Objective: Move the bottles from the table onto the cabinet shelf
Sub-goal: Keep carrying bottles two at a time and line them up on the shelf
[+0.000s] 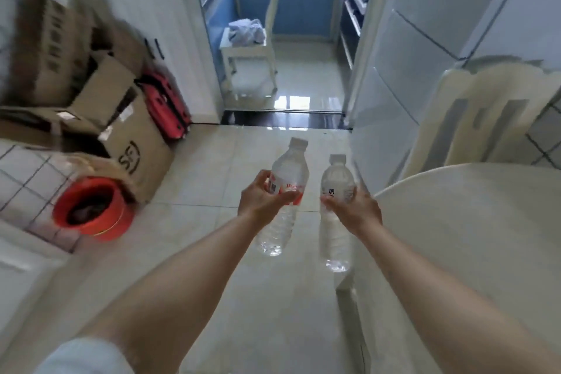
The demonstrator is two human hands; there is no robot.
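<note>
Now mid-carry: the left hand (262, 200) grips the red-labelled water bottle (283, 197), the right hand (355, 211) the white-labelled water bottle (335, 209), both held over the floor beside the round tabletop (470, 222). Next comes finding the cabinet shelf, which is not in view.

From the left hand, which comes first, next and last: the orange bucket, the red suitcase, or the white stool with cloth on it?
Measured from the left hand in the head view:
1. Orange bucket, on the floor to the left, nearest.
2. Red suitcase, farther back on the left, beside the cardboard boxes.
3. White stool, farthest, through the doorway ahead.
</note>
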